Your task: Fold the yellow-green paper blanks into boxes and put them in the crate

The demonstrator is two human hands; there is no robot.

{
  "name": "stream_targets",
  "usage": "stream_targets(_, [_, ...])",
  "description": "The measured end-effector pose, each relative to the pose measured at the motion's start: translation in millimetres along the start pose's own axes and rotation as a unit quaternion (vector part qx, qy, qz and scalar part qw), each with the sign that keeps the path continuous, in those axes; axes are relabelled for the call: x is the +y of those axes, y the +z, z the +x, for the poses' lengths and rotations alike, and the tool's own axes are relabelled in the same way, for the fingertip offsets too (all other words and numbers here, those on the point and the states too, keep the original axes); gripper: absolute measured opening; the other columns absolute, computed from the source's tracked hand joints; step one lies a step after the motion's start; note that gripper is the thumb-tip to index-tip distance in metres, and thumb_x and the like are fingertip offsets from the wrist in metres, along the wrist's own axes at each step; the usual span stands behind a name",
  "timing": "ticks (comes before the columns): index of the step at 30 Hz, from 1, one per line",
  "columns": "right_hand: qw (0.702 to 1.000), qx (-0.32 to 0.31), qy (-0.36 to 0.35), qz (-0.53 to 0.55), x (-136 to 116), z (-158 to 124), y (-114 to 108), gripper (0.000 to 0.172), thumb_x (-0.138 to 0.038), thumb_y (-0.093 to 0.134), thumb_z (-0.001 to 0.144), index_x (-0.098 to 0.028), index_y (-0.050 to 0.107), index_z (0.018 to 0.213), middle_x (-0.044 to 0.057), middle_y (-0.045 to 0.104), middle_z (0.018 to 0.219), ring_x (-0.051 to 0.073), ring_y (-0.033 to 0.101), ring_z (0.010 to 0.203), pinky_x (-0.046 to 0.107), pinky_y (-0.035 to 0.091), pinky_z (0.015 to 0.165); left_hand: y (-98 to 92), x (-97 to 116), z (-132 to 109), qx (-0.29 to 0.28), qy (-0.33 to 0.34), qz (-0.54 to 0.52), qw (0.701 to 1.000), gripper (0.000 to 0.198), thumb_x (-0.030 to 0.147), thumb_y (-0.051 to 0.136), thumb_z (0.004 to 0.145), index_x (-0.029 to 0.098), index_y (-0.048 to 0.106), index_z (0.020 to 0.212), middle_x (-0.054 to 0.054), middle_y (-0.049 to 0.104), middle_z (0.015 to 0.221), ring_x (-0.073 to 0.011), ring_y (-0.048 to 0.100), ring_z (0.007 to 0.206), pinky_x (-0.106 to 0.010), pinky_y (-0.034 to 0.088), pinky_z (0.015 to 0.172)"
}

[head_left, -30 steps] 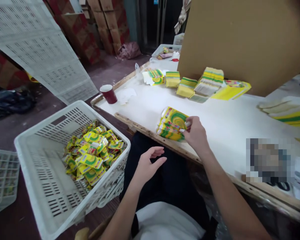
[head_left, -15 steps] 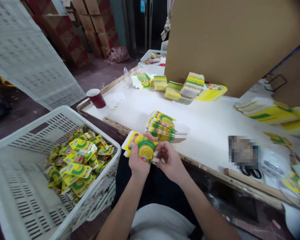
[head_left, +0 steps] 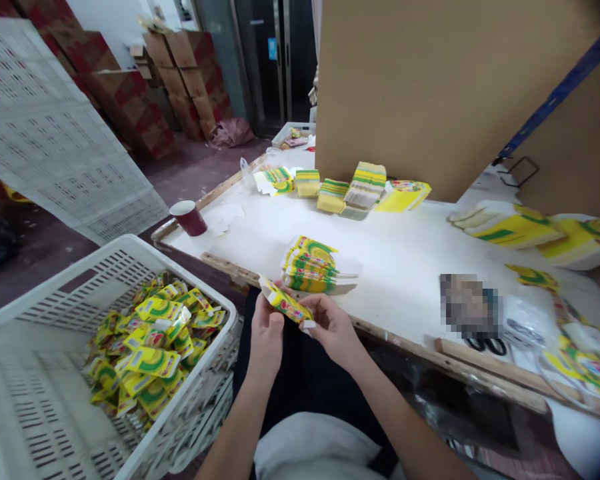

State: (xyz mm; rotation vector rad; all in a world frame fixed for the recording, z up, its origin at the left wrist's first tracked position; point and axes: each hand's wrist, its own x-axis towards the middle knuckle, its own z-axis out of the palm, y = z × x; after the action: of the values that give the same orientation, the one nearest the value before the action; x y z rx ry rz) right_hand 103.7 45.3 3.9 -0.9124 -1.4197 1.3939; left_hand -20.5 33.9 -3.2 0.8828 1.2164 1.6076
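While both hands grip one yellow-green packet [head_left: 286, 304] (left hand [head_left: 266, 328], right hand [head_left: 333, 325], fingers pinched on its ends), the packet stack [head_left: 313, 265] rests just beyond on the table [head_left: 410, 253].

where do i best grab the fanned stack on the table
Pinch the stack top and bottom at its right end, from the right: it lies flat, fanned, white ends jutting out there. The left hand and right hand hold a packet.

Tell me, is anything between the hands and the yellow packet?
No, nothing visible. The left hand and the right hand both pinch the packet directly, one at each end. It is held in the air by the table edge, on the near side of the stack lying there.
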Motion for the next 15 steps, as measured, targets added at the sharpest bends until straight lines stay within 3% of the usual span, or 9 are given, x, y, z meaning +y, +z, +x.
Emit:
stream_targets(5, [0.995, 0.024, -0.037, -0.092, -6, 2, -14, 0.007, -0.017, 0.056, 0.077, -0.018, 0.062, 0.077, -0.001, 0.060, 0.066, 0.014, 0.055, 0.060, 0.025, 0.045, 0.056, -0.8, 6, 5, 0.031, -0.002, -0.016, 0.999, 0.019, 0.032, 0.069, 0.071, 0.017, 0.065, 0.083, 0.000, 0.068, 0.079, -0.0131, 0.062, 0.071, -0.025, 0.050, 0.070])
stream_targets(8, [0.980, 0.041, -0.085, -0.177, -18, 5, -27, 0.011, -0.013, 0.057, 0.076, -0.018, 0.066, 0.077, -0.001, 0.061, 0.064, 0.014, 0.054, 0.057, 0.025, 0.043, 0.053, -0.8, 27, 9, 0.003, 0.007, 0.028, 1.000, 0.024, 0.032, 0.069, 0.070, 0.016, 0.065, 0.088, -0.003, 0.070, 0.083, -0.0173, 0.064, 0.077, -0.029, 0.052, 0.073])
stream_targets(10, [0.956, 0.052, -0.144, -0.251, -29, 8, -38, 0.022, -0.008, 0.054, 0.076, -0.020, 0.069, 0.086, 0.002, 0.066, 0.074, 0.017, 0.059, 0.068, 0.029, 0.047, 0.062, -3.3, 49, 10, 0.001, 0.066, 0.095, 0.993, 0.034, 0.032, 0.067, 0.072, 0.018, 0.060, 0.102, -0.006, 0.067, 0.100, -0.0197, 0.063, 0.091, -0.033, 0.051, 0.082])
stream_targets(12, [0.916, 0.055, -0.214, -0.335, -40, 10, -46, 0.031, -0.004, 0.050, 0.078, -0.024, 0.070, 0.091, 0.004, 0.068, 0.082, 0.019, 0.060, 0.079, 0.034, 0.048, 0.072, -5.9, 72, 10, -0.001, 0.155, 0.192, 0.969, 0.047, 0.031, 0.068, 0.070, 0.021, 0.053, 0.113, -0.008, 0.060, 0.116, -0.0221, 0.057, 0.107, -0.036, 0.046, 0.092])
stream_targets(15, [0.853, 0.024, -0.312, -0.418, -53, 10, -46, 0.029, -0.007, 0.052, 0.083, -0.027, 0.069, 0.094, 0.003, 0.069, 0.080, 0.018, 0.059, 0.079, 0.037, 0.044, 0.079, -3.5, 92, 9, -0.096, 0.197, 0.372, 0.902, 0.069, 0.033, 0.076, 0.059, 0.022, 0.049, 0.122, -0.010, 0.055, 0.125, -0.0292, 0.048, 0.120, -0.046, 0.038, 0.101])
